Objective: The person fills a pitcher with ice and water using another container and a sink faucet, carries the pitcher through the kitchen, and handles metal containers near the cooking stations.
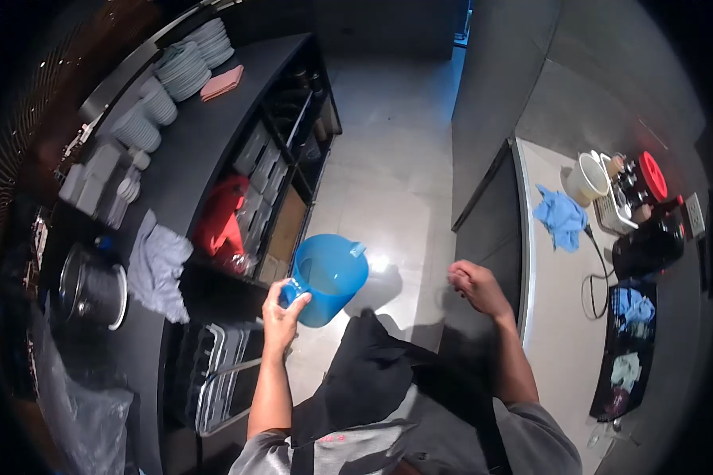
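A translucent blue plastic pitcher (337,297) hangs over the floor in front of my body, its open top facing up toward me. My left hand (282,318) is closed round the pitcher's handle, on its left side. The pitcher looks empty or nearly so, though I cannot tell for sure. My right hand (475,285) is held in the air to the right, near the edge of the right counter, with its fingers curled in. Nothing shows in it, and it is a little blurred.
The dark counter (206,119) on the left bears stacked plates (182,71), a pink cloth (223,83), a grey cloth (158,265) and a pot (95,289). On the right counter (547,332) are a blue cloth (561,218), a white bucket (588,180) and a cord (602,269).
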The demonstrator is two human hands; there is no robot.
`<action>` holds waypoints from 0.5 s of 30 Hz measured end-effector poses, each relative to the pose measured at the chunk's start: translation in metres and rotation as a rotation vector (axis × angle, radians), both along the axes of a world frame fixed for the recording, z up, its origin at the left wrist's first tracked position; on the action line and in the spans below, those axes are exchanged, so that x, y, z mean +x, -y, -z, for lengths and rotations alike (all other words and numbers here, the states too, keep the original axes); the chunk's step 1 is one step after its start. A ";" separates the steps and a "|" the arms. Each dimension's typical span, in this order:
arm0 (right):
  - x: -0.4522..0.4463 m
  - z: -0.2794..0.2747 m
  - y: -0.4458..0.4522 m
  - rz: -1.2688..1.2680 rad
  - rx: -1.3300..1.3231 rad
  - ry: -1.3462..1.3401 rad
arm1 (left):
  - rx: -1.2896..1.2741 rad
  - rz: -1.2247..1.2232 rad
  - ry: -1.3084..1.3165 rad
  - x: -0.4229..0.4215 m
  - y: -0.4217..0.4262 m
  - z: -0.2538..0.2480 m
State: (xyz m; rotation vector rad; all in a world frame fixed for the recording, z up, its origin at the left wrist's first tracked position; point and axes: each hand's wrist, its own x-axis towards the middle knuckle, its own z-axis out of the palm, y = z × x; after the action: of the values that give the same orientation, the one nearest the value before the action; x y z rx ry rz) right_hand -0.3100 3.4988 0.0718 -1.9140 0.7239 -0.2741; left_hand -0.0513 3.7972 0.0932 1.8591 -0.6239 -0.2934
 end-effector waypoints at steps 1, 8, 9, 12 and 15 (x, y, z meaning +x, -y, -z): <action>0.025 0.028 0.026 -0.036 -0.035 -0.016 | 0.021 0.008 0.013 0.023 0.014 0.012; 0.006 0.322 0.141 0.038 -0.050 -0.548 | 0.007 0.118 -0.055 0.171 0.168 0.037; -0.010 0.312 0.125 0.155 0.039 -0.351 | -0.005 0.140 -0.056 0.193 0.196 0.031; -0.025 0.298 0.120 0.324 0.469 -0.601 | 0.049 0.225 0.043 0.256 0.277 0.015; -0.006 0.292 0.144 0.476 0.701 -0.723 | 0.068 0.287 0.113 0.313 0.364 0.011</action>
State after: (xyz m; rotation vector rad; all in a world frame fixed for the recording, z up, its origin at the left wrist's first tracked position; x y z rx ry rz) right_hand -0.3157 3.3545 -0.2206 -1.1164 1.5236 0.3771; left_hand 0.2615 3.4327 0.0824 1.8598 -0.9720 -0.4023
